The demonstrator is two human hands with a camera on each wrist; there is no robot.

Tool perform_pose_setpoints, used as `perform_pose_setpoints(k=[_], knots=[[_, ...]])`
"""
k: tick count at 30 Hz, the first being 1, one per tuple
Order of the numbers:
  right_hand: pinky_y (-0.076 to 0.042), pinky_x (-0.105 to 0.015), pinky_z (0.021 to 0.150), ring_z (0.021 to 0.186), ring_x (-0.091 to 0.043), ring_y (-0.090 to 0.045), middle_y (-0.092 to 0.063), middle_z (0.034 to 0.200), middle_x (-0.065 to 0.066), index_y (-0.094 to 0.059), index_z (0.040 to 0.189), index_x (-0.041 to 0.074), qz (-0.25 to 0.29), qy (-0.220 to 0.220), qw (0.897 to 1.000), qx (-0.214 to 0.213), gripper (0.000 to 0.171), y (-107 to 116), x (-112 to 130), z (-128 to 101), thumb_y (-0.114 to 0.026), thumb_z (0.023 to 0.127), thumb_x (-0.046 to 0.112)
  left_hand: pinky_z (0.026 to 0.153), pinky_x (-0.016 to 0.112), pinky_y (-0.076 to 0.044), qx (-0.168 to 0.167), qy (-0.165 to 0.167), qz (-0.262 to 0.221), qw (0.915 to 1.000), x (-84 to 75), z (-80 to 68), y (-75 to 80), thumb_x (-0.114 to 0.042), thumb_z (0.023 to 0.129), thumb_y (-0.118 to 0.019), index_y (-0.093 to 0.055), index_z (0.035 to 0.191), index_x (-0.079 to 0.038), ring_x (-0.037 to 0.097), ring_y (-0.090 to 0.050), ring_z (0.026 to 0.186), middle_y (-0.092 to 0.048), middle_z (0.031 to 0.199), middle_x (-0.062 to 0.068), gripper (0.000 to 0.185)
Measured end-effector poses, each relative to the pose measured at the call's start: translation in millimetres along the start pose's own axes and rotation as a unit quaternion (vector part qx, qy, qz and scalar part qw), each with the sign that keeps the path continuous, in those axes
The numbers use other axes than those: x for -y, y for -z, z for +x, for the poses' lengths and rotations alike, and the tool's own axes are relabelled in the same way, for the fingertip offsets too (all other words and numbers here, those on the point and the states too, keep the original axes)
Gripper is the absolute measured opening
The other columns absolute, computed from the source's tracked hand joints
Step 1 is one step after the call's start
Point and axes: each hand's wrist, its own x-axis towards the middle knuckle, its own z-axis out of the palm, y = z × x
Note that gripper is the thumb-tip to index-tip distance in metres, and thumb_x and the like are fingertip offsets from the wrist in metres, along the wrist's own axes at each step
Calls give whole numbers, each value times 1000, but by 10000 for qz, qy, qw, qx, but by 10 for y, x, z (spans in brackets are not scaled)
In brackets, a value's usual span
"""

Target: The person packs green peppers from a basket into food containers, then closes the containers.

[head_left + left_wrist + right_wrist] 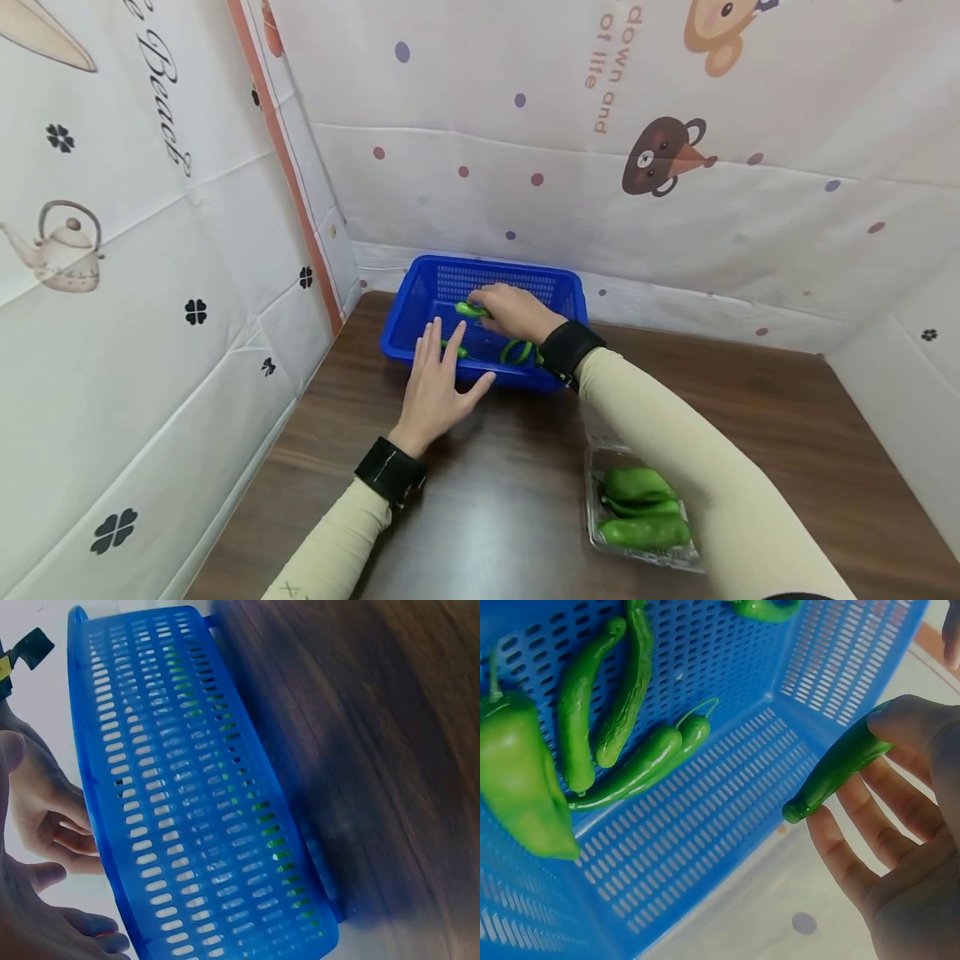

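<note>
A blue slotted basket (420, 333) stands at the back of the brown table, against the wall. My right hand (491, 307) reaches into it and pinches a slim green pepper (470, 310) between thumb and fingers; in the right wrist view this pepper (838, 771) hangs above the basket's corner. Several long green peppers (634, 761) and one broad pepper (521, 780) lie on the basket floor (705, 825). My left hand (444, 367) lies flat, fingers straight, against the basket's near rim. The left wrist view shows the basket's side wall (202, 802) close up.
A clear plastic tray (600, 542) with three broad green peppers (641, 508) sits on the table (487, 500) at the front right, beside my right forearm. Printed fabric walls (150, 250) close in the left, back and right sides.
</note>
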Motion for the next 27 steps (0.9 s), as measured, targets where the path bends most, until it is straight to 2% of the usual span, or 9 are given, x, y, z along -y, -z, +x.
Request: perform_pose_setpoints(k=[12, 20, 27], knots=[[-56, -36, 83, 97, -22, -62, -68, 112, -8, -64, 136, 6, -113, -88, 9989, -453, 38, 117, 48, -446, -68, 99, 16, 124, 57, -16, 31, -261, -308, 9992, -215, 23, -15, -59, 94, -67, -18, 166, -13, 39, -12, 156, -12, 169, 23, 99], [-57, -37, 82, 96, -22, -63, -69, 112, -9, -66, 133, 6, -187, 36, 9970, -744, 37, 132, 66, -762, -71, 97, 14, 122, 59, -21, 10, -615, -439, 9971, -385, -25, -94, -59, 93, -67, -20, 164, -8, 38, -15, 156, -16, 169, 22, 100], [-56, -37, 80, 93, -22, -63, -69, 109, -9, -67, 131, 5, -263, 155, 9942, -1028, 38, 140, 47, -1055, -74, 95, 15, 124, 55, -18, 52, -804, -511, 9954, -561, -85, -142, -59, 93, -68, -17, 165, -8, 34, -13, 157, -14, 169, 19, 102]])
